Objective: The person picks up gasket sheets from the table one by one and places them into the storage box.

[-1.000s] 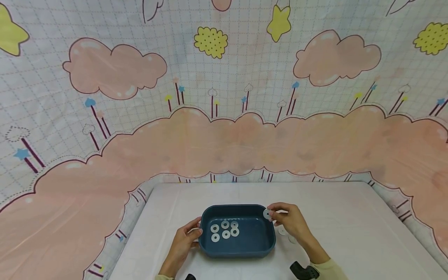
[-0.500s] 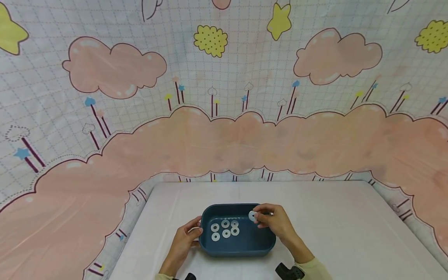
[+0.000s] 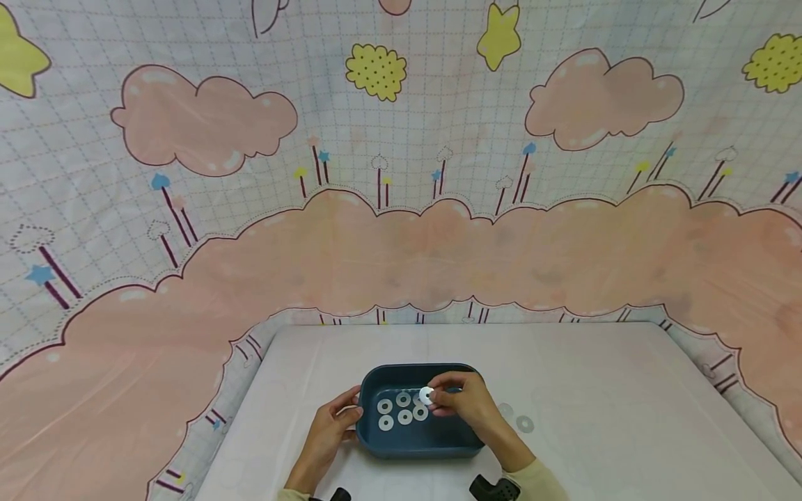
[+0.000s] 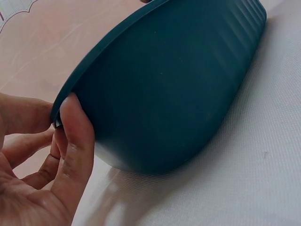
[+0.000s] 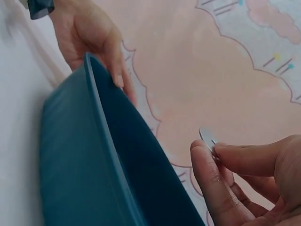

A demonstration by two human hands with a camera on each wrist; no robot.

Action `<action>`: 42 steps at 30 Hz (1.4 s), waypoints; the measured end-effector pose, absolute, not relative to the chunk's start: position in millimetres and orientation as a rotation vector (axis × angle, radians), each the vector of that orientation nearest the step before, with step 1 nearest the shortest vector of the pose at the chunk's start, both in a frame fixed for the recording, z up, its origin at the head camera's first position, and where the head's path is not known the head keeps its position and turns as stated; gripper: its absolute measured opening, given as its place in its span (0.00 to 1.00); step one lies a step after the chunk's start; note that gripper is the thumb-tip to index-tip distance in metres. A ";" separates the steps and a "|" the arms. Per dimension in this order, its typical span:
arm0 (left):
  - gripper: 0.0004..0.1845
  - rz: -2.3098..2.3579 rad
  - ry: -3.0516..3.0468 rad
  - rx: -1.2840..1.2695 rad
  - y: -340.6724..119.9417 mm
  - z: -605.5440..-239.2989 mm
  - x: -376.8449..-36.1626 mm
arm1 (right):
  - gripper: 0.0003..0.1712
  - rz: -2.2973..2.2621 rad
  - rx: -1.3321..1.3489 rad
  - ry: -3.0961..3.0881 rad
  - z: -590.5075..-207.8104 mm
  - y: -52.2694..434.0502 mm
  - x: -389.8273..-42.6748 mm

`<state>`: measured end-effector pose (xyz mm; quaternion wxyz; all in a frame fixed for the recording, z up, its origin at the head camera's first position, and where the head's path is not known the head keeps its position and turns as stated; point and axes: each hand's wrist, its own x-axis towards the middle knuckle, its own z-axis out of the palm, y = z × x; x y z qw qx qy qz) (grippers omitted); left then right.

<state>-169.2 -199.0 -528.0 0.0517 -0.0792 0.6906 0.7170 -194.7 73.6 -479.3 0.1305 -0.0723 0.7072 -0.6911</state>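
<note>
A dark blue tray sits on the white table near me, with several white washers lying flat in its left half. My right hand hovers over the tray and pinches one white washer between thumb and fingertips; the right wrist view shows that washer edge-on above the tray's rim. My left hand grips the tray's left rim, thumb curled against the ribbed outer wall.
Two more white washers lie on the table just right of the tray. A pink and white cloud-patterned backdrop rises behind the table. Dark wrist-mounted devices show at the bottom edge.
My right hand has carried the pinched washer leftwards, from the tray's right rim to above its middle by the washers inside. The left hand has stayed on the left rim.
</note>
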 end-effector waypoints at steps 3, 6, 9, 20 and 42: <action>0.27 2.181 2.101 -0.241 -199.0 -528.0 -169.3 | 0.12 -1.986 -0.218 2.036 -481.3 67.7 -195.1; 0.27 2.181 2.097 -0.245 -199.1 -527.8 -169.5 | 0.11 -1.966 -0.229 2.011 -484.4 62.7 -196.2; 0.27 2.181 2.097 -0.251 -199.1 -527.8 -169.7 | 0.11 -1.946 -0.245 1.981 -488.1 58.2 -197.7; 0.27 2.175 2.105 -0.257 -198.9 -527.4 -169.3 | 0.11 -1.807 -0.218 1.940 -499.7 45.7 -200.3; 0.27 2.169 2.105 -0.266 -198.3 -527.5 -169.5 | 0.08 -1.532 -0.167 2.131 -513.2 32.8 -196.3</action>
